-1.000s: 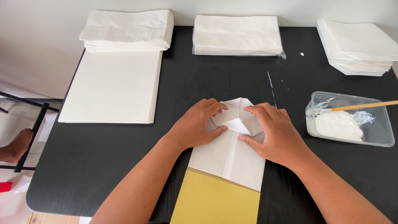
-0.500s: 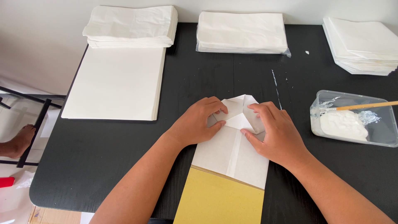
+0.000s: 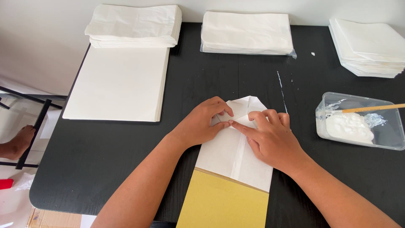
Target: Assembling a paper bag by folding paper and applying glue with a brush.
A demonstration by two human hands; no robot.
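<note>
Pressing flat on folded white paper bag (image 3: 234,152), both hands, near middle of black surface (image 3: 126,156). Left hand (image 3: 201,123): fingers (image 3: 223,110) curled narrow, tips down on folded flap at bag's upper end, nothing gripped. Right hand (image 3: 272,139): fingers (image 3: 238,126) stretched nearly straight and close together, forefinger tip laid along the fold, meeting the left fingertips; palm resting on bag's right half. Bag lying lengthwise toward the wearer, upper end folded to a point, lower edge overlapping yellow card (image 3: 223,204) at the near edge of surface.

Elsewhere on surface: large stack of white sheets (image 3: 118,84) at left; pile of folded white bags (image 3: 134,25) behind it; wrapped white pack (image 3: 247,33) at back centre; further white pile (image 3: 367,42) at back right. Clear plastic tray (image 3: 390,133) at right, holding white paste, wooden-handled brush (image 3: 371,108) resting in it. Thin white streak on surface beside bag. Pale wall behind; bare foot (image 3: 17,141) on floor at far left.
</note>
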